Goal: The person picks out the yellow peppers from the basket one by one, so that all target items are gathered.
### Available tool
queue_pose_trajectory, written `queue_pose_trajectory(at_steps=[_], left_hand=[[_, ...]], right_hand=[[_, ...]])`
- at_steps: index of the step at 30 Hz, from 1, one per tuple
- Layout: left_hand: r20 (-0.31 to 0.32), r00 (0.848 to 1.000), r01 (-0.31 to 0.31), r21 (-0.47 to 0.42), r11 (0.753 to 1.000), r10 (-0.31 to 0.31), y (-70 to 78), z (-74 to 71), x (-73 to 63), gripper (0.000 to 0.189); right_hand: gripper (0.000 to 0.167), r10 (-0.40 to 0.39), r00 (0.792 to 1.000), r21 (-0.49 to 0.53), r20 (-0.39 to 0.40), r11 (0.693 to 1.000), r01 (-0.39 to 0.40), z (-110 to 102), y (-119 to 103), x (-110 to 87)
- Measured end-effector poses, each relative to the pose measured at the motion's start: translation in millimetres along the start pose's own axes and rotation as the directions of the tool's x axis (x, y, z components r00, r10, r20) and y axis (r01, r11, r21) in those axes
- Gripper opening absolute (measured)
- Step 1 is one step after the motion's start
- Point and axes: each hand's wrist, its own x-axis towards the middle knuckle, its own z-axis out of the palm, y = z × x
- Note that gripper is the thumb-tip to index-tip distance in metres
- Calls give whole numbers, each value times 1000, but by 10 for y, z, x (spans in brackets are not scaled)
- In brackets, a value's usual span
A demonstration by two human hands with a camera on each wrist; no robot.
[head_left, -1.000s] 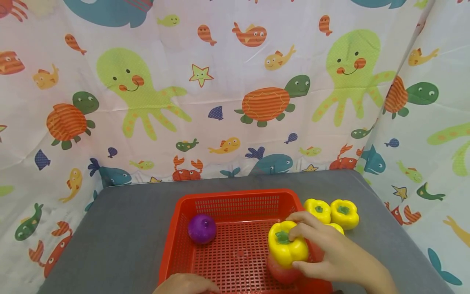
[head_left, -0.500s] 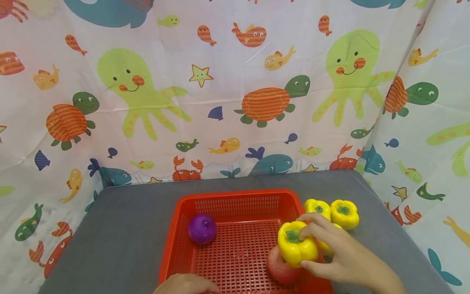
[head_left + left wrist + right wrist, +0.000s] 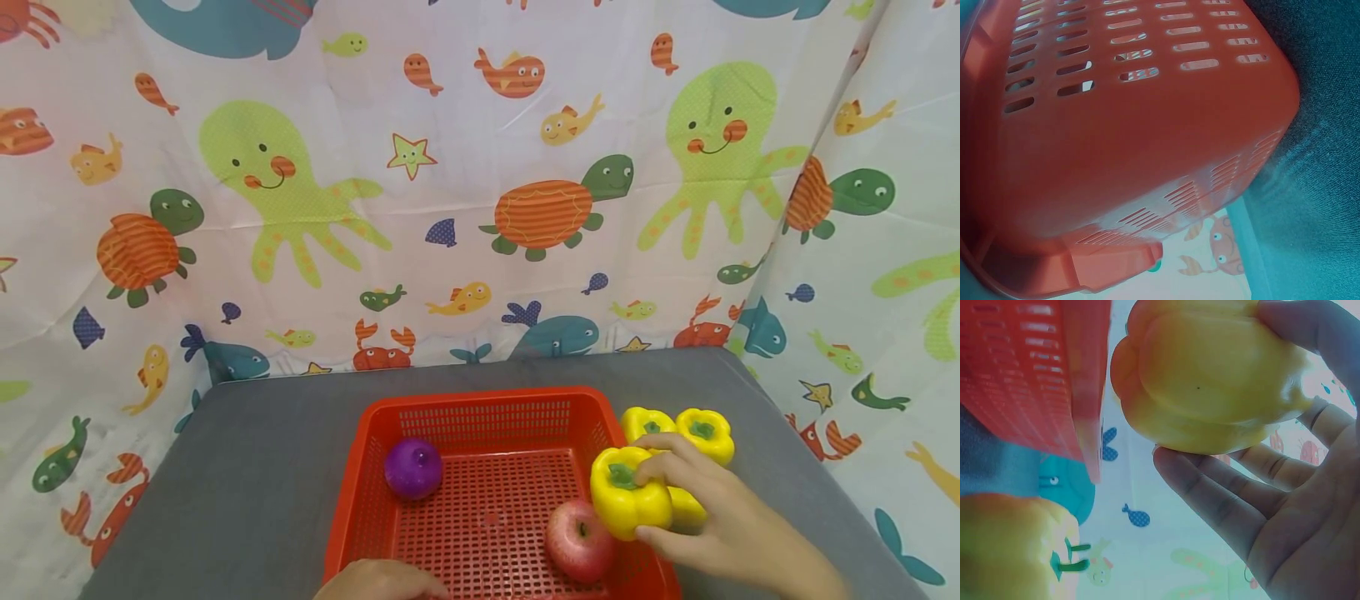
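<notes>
In the head view, my right hand holds a yellow bell pepper, stem up, over the right rim of the red basket. Its thumb and fingers grip the pepper from opposite sides, as the right wrist view also shows. An apple lies in the basket's right part. A purple onion sits near the back left corner. At the basket's front left, my left hand reaches over the rim, fingers curled, its lower part cut off by the frame. The left wrist view shows the basket's outer wall.
Several more yellow bell peppers stand on the grey table, right of the basket; one is partly behind my right hand. A curtain with sea-animal prints hangs behind and along the table's sides.
My right hand has moved right with the yellow bell pepper, from above the apple to the basket's right rim, uncovering the apple. My left hand has stayed in place.
</notes>
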Motion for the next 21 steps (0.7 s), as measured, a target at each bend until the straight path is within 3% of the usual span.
queue_pose_trajectory(at_steps=[9,21], left_hand=[[20,999,41,-15,999,-40,16,-6,1,19],[38,998,49,-9,999,-49,17,-10,9,21]], right_hand=[[61,-13,998,-61,-69,998,9,-79,92,-65],[64,0,994,-19,-112,1000,-2,-179,226,-102]])
